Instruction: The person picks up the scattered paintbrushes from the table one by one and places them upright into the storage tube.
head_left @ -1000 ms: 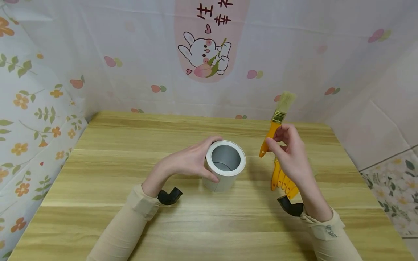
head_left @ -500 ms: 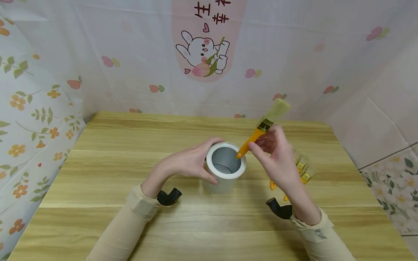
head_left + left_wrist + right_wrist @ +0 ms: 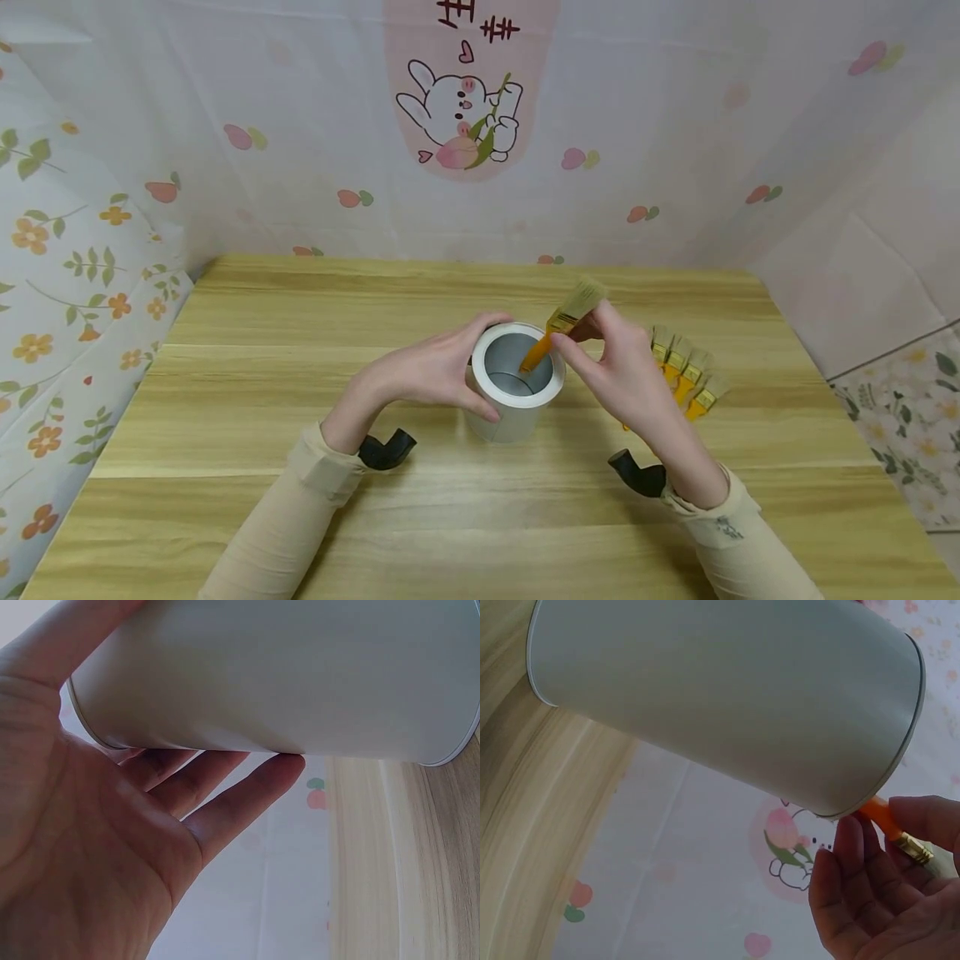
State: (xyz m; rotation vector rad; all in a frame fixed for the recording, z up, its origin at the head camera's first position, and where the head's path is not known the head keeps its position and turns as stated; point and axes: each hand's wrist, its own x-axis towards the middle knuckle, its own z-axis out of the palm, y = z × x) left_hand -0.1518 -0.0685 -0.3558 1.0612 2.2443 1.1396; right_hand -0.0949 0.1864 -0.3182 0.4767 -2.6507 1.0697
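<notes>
A white can with a grey inside stands upright on the wooden table in the head view. My left hand holds it from the left, thumb on the near side and fingers round the far side; the left wrist view shows those fingertips against the can's smooth wall. Between thumb and fingers, my right hand pinches a paintbrush near its metal ferrule. Its orange handle points down into the can's mouth, bristles up and to the right. In the right wrist view, the brush handle is partly hidden behind the can's rim.
Several more paintbrushes with orange handles lie fanned on the table, partly behind my right hand and forearm. A printed curtain hangs along the back edge. Black curved pieces sit at both wrists.
My right hand has carried the paintbrush left and down, from above the other brushes to the can, so its handle is now inside the mouth. The left hand keeps its hold.
</notes>
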